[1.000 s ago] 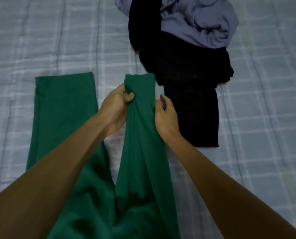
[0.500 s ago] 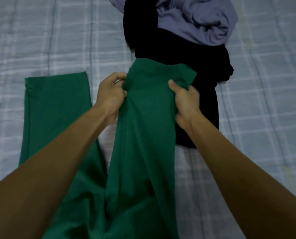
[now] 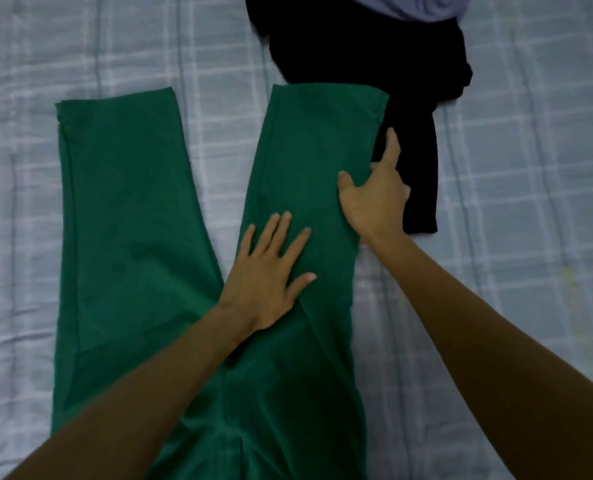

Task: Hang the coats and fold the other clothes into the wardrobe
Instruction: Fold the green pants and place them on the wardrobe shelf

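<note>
- The green trousers [image 3: 122, 237] lie flat on the bed [image 3: 513, 202], waist end nearest me and both legs running toward its far side. I judge they need to be laid out square like this before they can be folded.
- My left hand [image 3: 271, 271] rests flat on the right leg, with the fingers spread and nothing grasped. It is there to press the cloth smooth and stop it sliding.
- My right hand [image 3: 374, 199] is a little farther out at that leg's outer edge. The thumb lies on top and the edge is caught against the fingers (the forefinger points straight along it), so I can tug the leg straight.
- That leg's hem overlaps the black garment [image 3: 357, 46] waiting beyond it, while the other hem lies on bare sheet.
- Farthest off, a purple garment [image 3: 409, 5] is heaped on the black one, both unfolded.
- No wardrobe, hanger or basket shows here, so nothing is put away yet.
</note>
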